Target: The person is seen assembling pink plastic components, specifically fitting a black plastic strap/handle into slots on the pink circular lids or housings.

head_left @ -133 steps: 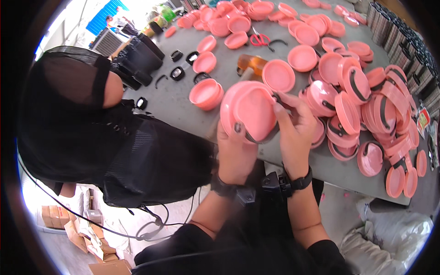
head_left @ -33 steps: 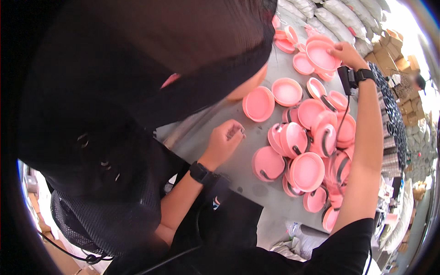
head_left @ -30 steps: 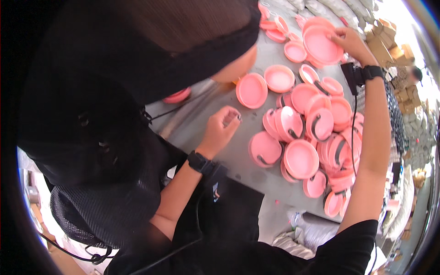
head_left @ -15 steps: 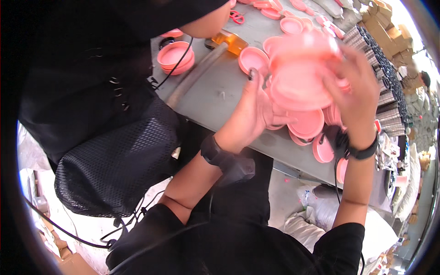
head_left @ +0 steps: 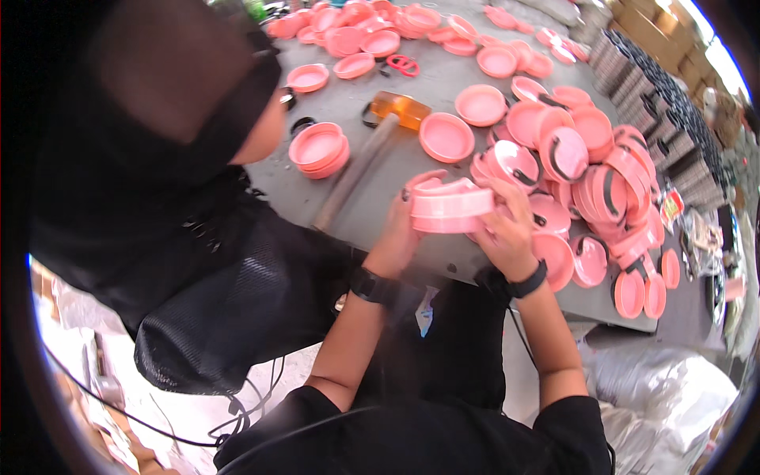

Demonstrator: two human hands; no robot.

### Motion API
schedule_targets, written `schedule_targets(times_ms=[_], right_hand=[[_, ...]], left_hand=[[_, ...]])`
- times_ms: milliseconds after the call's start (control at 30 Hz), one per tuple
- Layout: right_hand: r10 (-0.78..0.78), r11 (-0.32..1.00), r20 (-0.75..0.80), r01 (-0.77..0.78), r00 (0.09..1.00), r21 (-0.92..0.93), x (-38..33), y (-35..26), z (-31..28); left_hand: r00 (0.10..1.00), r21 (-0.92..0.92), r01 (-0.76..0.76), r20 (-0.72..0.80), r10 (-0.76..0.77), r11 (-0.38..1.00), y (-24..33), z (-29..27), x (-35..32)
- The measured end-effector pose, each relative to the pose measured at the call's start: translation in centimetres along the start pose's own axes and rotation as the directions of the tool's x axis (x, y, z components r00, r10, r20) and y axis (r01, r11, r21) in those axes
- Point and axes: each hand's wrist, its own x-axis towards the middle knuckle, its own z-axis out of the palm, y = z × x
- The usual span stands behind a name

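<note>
Close to the table's front edge, a pink round shallow case (head_left: 452, 210) is tilted so its rim faces me; it looks two layers thick. My left hand (head_left: 402, 226) closes around its left side. The fingers of my right hand (head_left: 509, 229) grip its right side, near a large heap of similar pink round pieces (head_left: 606, 194), some with black strips across them. Just beyond my hands lies a single pink dish (head_left: 446, 137). Left of it rests a mallet with an amber head (head_left: 404, 109) and a grey handle, beside a small stack of pink dishes (head_left: 318, 149).
A person in black (head_left: 182, 198) leans in at the left. More pink pieces (head_left: 348, 36) and red rings (head_left: 403, 66) cover the far side of the grey table (head_left: 356, 178). Rows of dark-and-silver stacked parts (head_left: 657, 103) line the right. Plastic bags (head_left: 657, 388) lie below.
My hands came down from the heap toward the table's front edge, now with the pink case between them. The person at left shifted leftward, uncovering more of the table.
</note>
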Motion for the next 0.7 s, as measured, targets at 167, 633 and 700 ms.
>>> schedule_targets(times_ms=[167, 633, 700], right_hand=[[0.089, 0.989, 0.022, -0.091, 0.996, 0.115, 1.4, 1.7, 2.1], [0.207, 0.918, 0.382, -0.314, 0.901, 0.243, 2.4, 6.5, 5.1], [0.214, 0.919, 0.408, -0.325, 0.888, 0.224, 2.9, 7.7, 5.2]], left_hand=[[0.998, 0.065, -0.053, -0.042, 0.056, 0.997, -0.4, -0.5, 0.5], [0.936, -0.005, -0.199, -0.297, 0.188, 0.98, -0.5, -2.4, 0.7], [0.93, 0.014, -0.216, -0.302, 0.21, 0.976, -0.8, -2.9, 1.0]])
